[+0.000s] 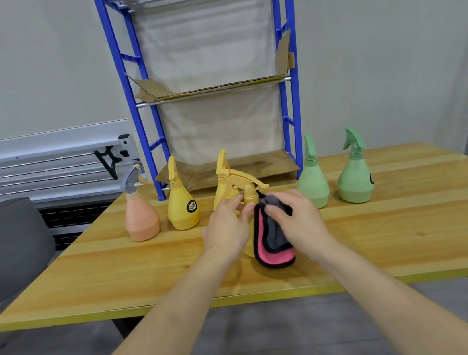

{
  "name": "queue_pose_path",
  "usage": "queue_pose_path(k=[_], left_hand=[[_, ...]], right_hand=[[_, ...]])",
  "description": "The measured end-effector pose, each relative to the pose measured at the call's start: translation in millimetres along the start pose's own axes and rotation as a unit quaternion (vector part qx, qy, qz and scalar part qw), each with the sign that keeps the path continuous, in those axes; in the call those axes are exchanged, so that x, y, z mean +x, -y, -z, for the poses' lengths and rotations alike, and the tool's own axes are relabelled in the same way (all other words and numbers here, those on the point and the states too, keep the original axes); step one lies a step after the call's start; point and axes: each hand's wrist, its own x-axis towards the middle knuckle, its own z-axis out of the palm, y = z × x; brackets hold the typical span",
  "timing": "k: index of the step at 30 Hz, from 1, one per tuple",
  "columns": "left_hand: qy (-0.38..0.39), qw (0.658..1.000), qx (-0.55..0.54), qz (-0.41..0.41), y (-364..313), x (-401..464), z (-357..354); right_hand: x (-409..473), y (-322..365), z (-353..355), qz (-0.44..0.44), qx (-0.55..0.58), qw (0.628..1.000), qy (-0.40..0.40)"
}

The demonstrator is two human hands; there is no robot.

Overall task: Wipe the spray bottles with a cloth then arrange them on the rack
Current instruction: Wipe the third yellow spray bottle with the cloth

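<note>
both forearms reach to 12 o'clock over the table [412,212]. the left hand [227,226] curls round the neck of a yellow spray bottle [248,194] at centre; the right hand [298,216], at its 3 o'clock, presses a grey-and-pink cloth [271,246] against the bottle's body, fingers bent over it.

Left arm: bare forearm runs from 7 o'clock up toward centre.
Left hand [227,226]: back toward camera, fingers curled, tips pinching the bottle [249,197] neck.
Right arm: bare forearm runs from 5 o'clock up toward centre.
Right hand [298,219]: just right of the left, fingers curled round the cloth [272,244], pressing it against the bottle.
</note>
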Motion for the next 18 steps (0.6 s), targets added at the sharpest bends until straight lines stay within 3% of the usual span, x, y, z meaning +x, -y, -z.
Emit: queue_pose_path(k=[8, 12, 18], left_hand=[[0.051, 0.993, -0.105, -0.023, 22, -3, 14], [0.054, 0.993, -0.104, -0.022, 23, -6, 17], [0.069, 0.993, -0.088, -0.047, 25, -7, 20]], right_hand=[[-29, -21, 0, -0.065, -0.05, 0.99, 0.117], [-32, -20, -4, -0.069, -0.034, 0.993, 0.095], [-8, 15, -11, 0.001, 0.045, 0.999, 0.014]])
